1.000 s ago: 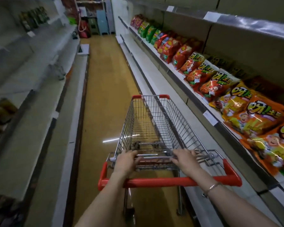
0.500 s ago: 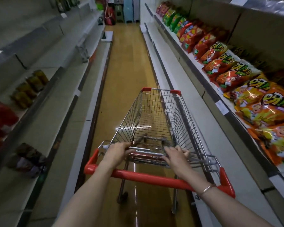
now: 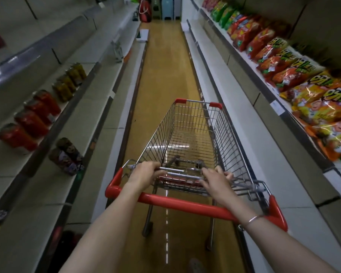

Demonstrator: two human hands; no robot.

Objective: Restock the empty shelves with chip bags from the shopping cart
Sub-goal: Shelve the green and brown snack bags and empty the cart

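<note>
A wire shopping cart [image 3: 220, 127] with red corners and a red handle bar stands in the aisle ahead of me; its basket holds no bags. My left hand [image 3: 144, 175] grips the metal rear rail of the basket at the left. My right hand [image 3: 217, 181] grips the same rail at the right, a bracelet on its wrist. Both forearms pass over the red handle. Chip bags [image 3: 287, 67], red, orange and green, lie in a row on the right shelf [image 3: 250, 107] at chest height.
On the left shelves [image 3: 98, 107] stand red cans [image 3: 31, 121], olive cans [image 3: 70, 80] and dark cans [image 3: 66, 156]. The lower right shelves are bare. The wooden aisle floor [image 3: 163, 62] runs ahead to boxes and a red bag at the far end.
The cart has rolled forward and my view has swung left. The left shelves with cans have come into sight, and the chip bags have slid to the right edge. Both hands keep their grip.
</note>
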